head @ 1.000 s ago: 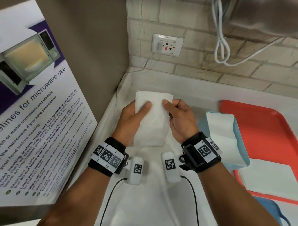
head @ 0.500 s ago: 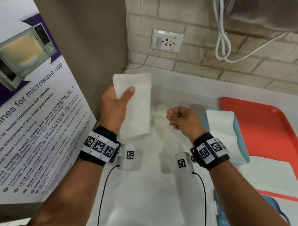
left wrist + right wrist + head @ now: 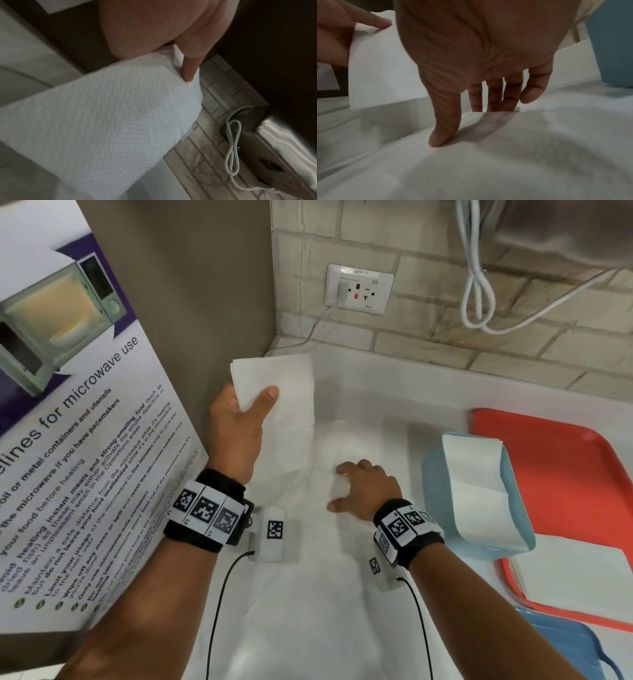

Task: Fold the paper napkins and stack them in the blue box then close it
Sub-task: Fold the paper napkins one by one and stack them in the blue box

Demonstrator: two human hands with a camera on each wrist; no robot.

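Now left hand (image 3: pixel 239 419) pinches folded napkin (image 3: pixel 277 402) aloft; right hand (image 3: pixel 368 489) spread flat.

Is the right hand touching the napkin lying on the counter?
Touching. The right wrist view shows the right hand with thumb and fingertips pressed onto the flat napkin, no gap beneath them.

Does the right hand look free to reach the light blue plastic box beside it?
Probably yes. The right hand lies open on a flat white napkin, holding nothing, and the light blue plastic box stands just to its right with bare counter between.
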